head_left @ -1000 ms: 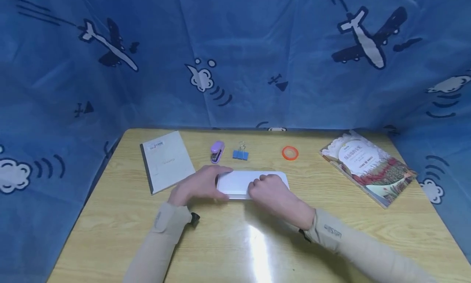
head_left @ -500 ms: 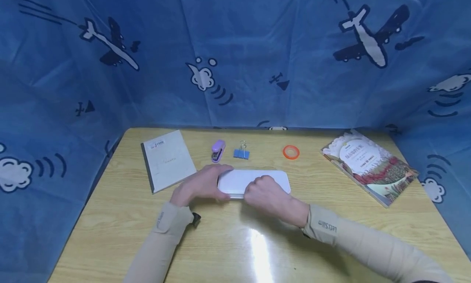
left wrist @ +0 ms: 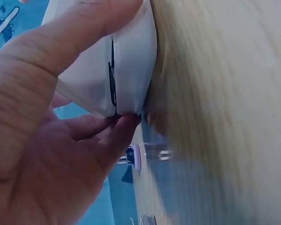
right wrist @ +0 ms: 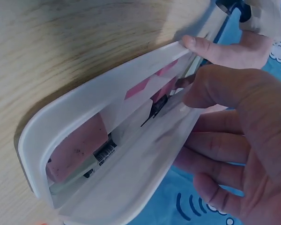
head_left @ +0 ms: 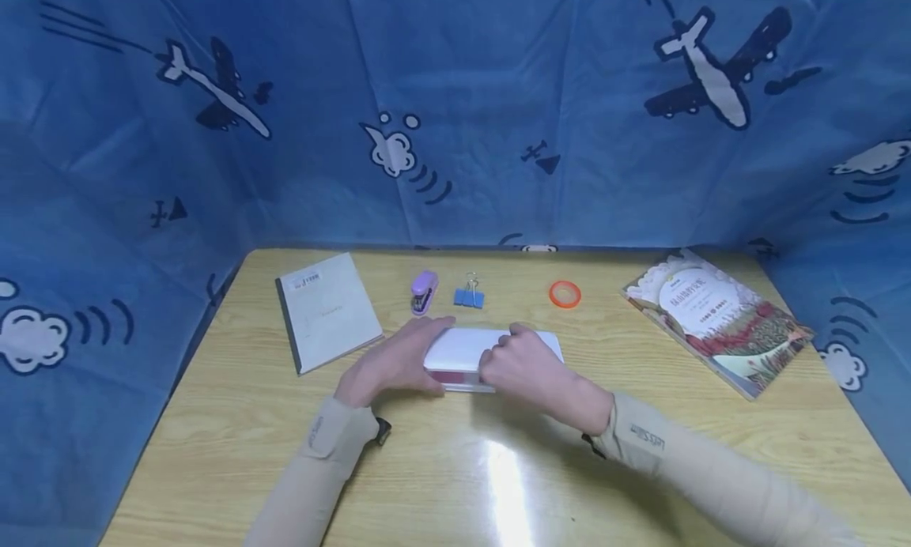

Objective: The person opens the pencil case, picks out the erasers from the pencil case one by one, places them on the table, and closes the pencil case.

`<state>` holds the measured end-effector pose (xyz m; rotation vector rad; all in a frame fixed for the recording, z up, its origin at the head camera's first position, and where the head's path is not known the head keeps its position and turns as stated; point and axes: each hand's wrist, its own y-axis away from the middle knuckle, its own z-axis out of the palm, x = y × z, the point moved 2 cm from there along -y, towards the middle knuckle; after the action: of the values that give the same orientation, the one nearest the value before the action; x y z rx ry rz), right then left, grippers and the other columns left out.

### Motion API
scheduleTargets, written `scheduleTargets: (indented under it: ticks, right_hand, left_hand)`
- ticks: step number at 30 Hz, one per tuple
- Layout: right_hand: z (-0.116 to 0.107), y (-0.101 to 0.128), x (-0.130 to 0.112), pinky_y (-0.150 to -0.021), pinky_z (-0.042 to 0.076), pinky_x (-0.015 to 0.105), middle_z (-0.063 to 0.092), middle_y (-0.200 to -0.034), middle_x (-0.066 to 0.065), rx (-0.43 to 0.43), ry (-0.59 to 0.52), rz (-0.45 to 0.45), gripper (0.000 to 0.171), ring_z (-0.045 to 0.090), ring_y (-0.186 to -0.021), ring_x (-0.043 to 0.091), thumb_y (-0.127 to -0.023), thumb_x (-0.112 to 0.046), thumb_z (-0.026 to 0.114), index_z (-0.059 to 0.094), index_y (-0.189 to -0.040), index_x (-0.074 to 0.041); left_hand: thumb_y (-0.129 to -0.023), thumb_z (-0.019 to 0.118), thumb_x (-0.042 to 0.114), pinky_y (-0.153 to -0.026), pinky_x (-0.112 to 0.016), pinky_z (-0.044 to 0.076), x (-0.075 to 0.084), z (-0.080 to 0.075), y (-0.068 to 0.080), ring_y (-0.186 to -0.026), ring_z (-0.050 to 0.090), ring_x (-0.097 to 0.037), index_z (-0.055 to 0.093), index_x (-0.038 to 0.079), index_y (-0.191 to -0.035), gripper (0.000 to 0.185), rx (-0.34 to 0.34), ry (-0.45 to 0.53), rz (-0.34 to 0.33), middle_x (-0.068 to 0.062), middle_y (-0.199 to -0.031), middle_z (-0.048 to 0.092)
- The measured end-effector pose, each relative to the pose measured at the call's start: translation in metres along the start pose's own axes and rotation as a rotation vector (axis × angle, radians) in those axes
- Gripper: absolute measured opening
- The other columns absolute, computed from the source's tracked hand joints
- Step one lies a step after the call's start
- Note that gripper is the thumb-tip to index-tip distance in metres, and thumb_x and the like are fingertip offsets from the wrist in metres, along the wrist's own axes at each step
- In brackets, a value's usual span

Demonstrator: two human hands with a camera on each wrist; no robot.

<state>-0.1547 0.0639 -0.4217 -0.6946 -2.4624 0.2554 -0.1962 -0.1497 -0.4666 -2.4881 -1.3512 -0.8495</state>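
A white pencil case [head_left: 459,346] lies crosswise on the table, its lid [right wrist: 145,164] raised part way along the front. My left hand [head_left: 395,363] grips the case's left end, thumb at the front and fingers at the back. With its thumb on the lid's edge and fingers behind it, my right hand [head_left: 530,369] holds the lid up. Through the gap, the right wrist view shows a pink block [right wrist: 79,147] with dark specks, further pink pieces and a small barcode label [right wrist: 105,152]. The left wrist view shows a narrow dark slit between lid and base at the end.
Behind the case are a purple stapler [head_left: 424,292], a blue binder clip [head_left: 469,296] and a roll of tape [head_left: 565,294] with a red-orange rim. A pale notebook [head_left: 330,314] lies at the left, an illustrated book [head_left: 719,318] at the right. Blue printed cloth [head_left: 455,136] surrounds the table.
The lid, closed in the earlier frames, now stands part way up, showing a reddish inside at the front. My right hand has shifted slightly up with the lid; my left hand keeps its grip.
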Motion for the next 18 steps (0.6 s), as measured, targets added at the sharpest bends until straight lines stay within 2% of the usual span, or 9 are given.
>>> scheduleTargets:
  ticks: [4, 10, 13, 16, 18]
  right_hand:
    - [-0.002, 0.001, 0.003, -0.051, 0.029, 0.025, 0.046, -0.048, -0.011, -0.025, -0.038, 0.012, 0.025, 0.025, -0.05, 0.011, -0.068, -0.008, 0.068, 0.052, -0.056, -0.023]
    - [-0.006, 0.003, 0.017, -0.05, 0.034, 0.026, 0.046, -0.051, -0.01, -0.065, -0.15, 0.041, 0.023, 0.034, -0.048, 0.01, -0.069, -0.01, 0.072, 0.053, -0.06, -0.02]
    - [-0.007, 0.004, 0.026, -0.049, 0.036, 0.028, 0.046, -0.05, -0.008, -0.017, -0.221, 0.071, 0.02, 0.04, -0.047, 0.01, -0.071, -0.01, 0.073, 0.056, -0.065, -0.018]
    - [-0.006, 0.005, 0.035, -0.047, 0.038, 0.029, 0.051, -0.052, -0.006, 0.047, -0.296, 0.124, 0.014, 0.045, -0.047, 0.011, -0.074, -0.008, 0.073, 0.063, -0.079, -0.016]
    - [-0.005, 0.004, 0.04, -0.047, 0.038, 0.028, 0.054, -0.054, -0.005, 0.097, -0.333, 0.162, 0.014, 0.044, -0.048, 0.01, -0.076, -0.006, 0.073, 0.065, -0.084, -0.014]
  left_hand:
    - [-0.067, 0.094, 0.035, -0.107, -0.045, 0.045, -0.003, -0.003, 0.004, -0.129, 0.051, -0.029, 0.038, 0.013, -0.156, 0.107, 0.025, -0.035, -0.015, -0.013, -0.147, 0.053]
    - [-0.064, 0.093, 0.052, -0.12, -0.048, 0.033, -0.007, -0.005, 0.006, -0.138, 0.045, -0.034, 0.039, 0.012, -0.155, 0.113, 0.055, -0.134, -0.073, -0.013, -0.154, 0.049]
    - [-0.064, 0.091, 0.056, -0.123, -0.049, 0.027, -0.007, -0.004, 0.007, -0.148, 0.035, -0.038, 0.028, 0.012, -0.161, 0.123, 0.04, -0.123, -0.132, -0.015, -0.162, 0.038]
    - [-0.064, 0.092, 0.055, -0.124, -0.048, 0.023, -0.006, -0.003, 0.009, -0.153, 0.027, -0.039, 0.01, 0.012, -0.165, 0.137, 0.049, -0.099, -0.187, -0.016, -0.166, 0.028]
    - [-0.063, 0.093, 0.054, -0.124, -0.046, 0.025, -0.005, -0.002, 0.011, -0.151, 0.03, -0.037, 0.0, 0.012, -0.165, 0.144, 0.064, -0.089, -0.208, -0.017, -0.166, 0.028]
